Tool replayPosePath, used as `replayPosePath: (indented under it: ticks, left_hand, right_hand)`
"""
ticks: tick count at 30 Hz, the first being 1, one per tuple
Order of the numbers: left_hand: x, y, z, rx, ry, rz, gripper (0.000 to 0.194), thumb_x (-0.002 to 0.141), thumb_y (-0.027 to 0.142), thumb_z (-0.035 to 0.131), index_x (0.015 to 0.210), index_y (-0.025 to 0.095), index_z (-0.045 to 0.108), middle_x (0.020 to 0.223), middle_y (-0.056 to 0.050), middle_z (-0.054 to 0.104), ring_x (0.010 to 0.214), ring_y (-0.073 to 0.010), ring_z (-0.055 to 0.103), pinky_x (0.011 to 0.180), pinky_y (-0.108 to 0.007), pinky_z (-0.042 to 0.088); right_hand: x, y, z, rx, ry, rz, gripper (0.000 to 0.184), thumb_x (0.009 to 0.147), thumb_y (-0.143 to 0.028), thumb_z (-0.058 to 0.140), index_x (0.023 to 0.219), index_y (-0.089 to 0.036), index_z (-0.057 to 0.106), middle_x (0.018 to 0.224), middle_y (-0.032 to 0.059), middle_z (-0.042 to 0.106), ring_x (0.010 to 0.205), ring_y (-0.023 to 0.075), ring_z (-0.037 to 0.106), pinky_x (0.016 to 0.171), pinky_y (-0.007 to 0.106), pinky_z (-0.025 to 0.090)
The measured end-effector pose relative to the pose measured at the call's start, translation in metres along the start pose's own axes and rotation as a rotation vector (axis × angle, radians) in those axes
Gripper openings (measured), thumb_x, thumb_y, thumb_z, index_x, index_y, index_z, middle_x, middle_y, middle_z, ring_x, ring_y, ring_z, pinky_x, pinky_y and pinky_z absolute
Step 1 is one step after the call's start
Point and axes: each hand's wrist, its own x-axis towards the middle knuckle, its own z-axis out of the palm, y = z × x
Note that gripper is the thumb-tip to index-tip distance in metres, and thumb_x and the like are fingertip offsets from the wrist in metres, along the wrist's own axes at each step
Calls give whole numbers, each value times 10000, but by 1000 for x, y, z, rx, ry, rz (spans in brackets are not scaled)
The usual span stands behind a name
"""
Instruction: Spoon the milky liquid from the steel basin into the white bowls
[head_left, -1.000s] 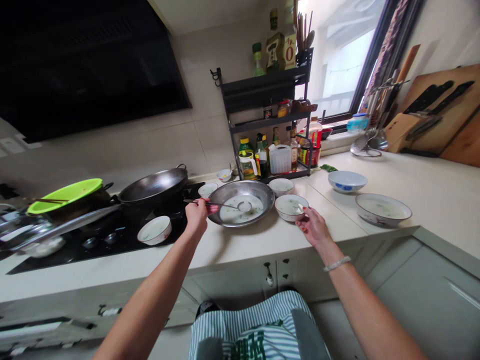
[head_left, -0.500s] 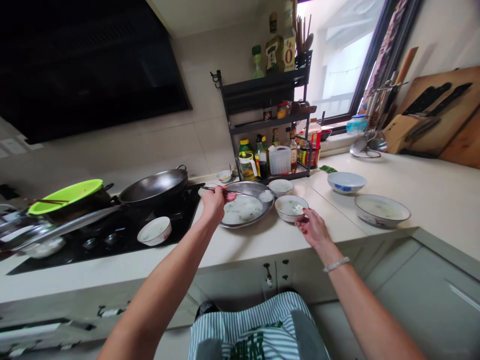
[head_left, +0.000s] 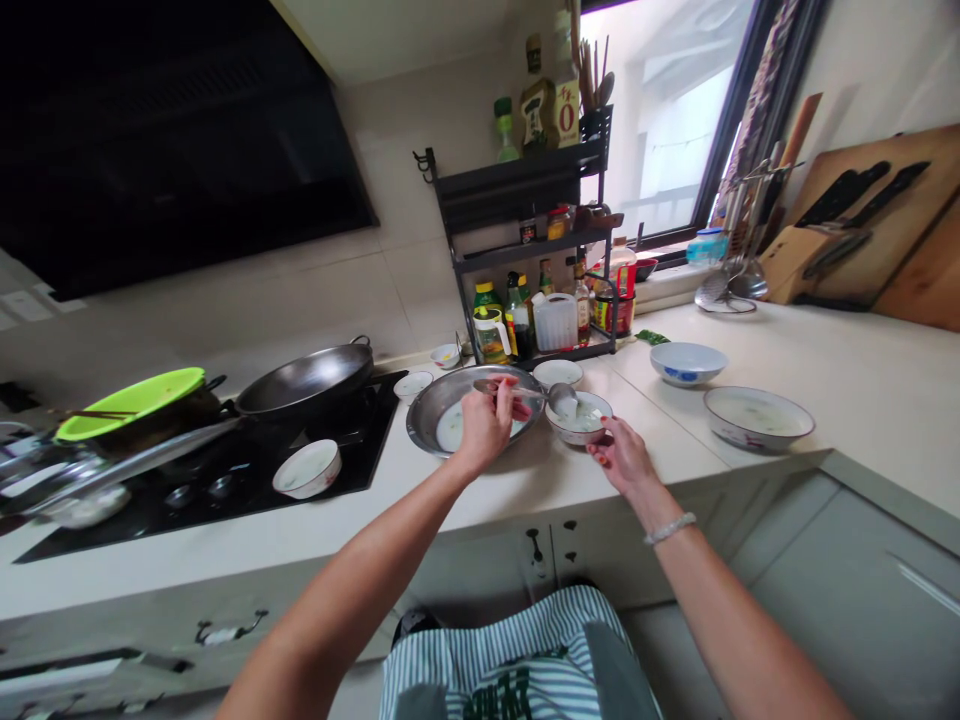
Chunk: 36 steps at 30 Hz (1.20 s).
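Note:
My left hand (head_left: 487, 425) is closed around the handle of a metal ladle (head_left: 561, 398). The ladle's scoop is tipped over a small white bowl (head_left: 574, 436) holding pale, cloudy soup with green bits. On that bowl's right side, my right hand (head_left: 621, 455) grips the rim and wall, thumb on top and fingers below. Under my left hand lies a wide steel basin (head_left: 420, 420) with more of the white soup, partly hidden by the hand. Another filled bowl (head_left: 559, 373) stands just behind the gripped one.
A filled bowl (head_left: 307, 475) rests on the stove edge, near a wok (head_left: 307, 378) and a green colander (head_left: 142, 400). At the right are a big soup bowl (head_left: 757, 425) and a blue-patterned bowl (head_left: 688, 365). A black spice rack (head_left: 525, 255) rises behind the basin.
My left hand has moved right, carrying the ladle from above the basin to over the small bowl, where it now tips. My right hand keeps its hold on the bowl.

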Motion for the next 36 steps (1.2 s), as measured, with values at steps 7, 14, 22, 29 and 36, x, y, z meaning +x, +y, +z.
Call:
replayPosePath:
  ticks: [7,14,22,29,36]
  left_hand:
    - [-9,-13,-1,-67,-23,38,340,938,469,503,970,156,633,583,-35,697,511,-175,693,521,-247,549]
    - [9,-24,-15,-353,320,-377,192,908,238,478,827,143,623,540,-39,663,554,-187,711,631,-288,588]
    - [12,-44,-85,-201,476,-351,198,872,229,474,835,121,636,540,-34,663,516,-185,687,606,-290,571]
    - [-6,-71,-128,314,308,-208,310,916,350,437,917,140,665,565,-74,692,539,-237,709,588,-307,559]
    - [-8,-74,-116,334,293,-234,294,902,333,439,872,151,667,561,-87,690,555,-252,715,572,-305,552]
  right_hand:
    - [1,1,-1,4,-6,-3,344,588,-329,777,807,-208,541,616,-7,590,435,102,521,338,165,275]
    - [2,0,-2,-8,-3,-5,347,577,-334,779,797,-205,543,596,-11,581,429,99,509,333,170,260]
    - [0,-1,1,-12,21,5,369,568,-328,766,830,-200,539,612,-7,590,413,104,521,337,168,241]
    - [1,-1,0,-17,16,-1,346,585,-319,758,820,-203,532,605,-9,583,418,102,516,337,163,234]
    - [2,1,-1,-10,13,-5,367,570,-314,771,824,-204,529,608,-7,585,415,100,514,338,162,238]
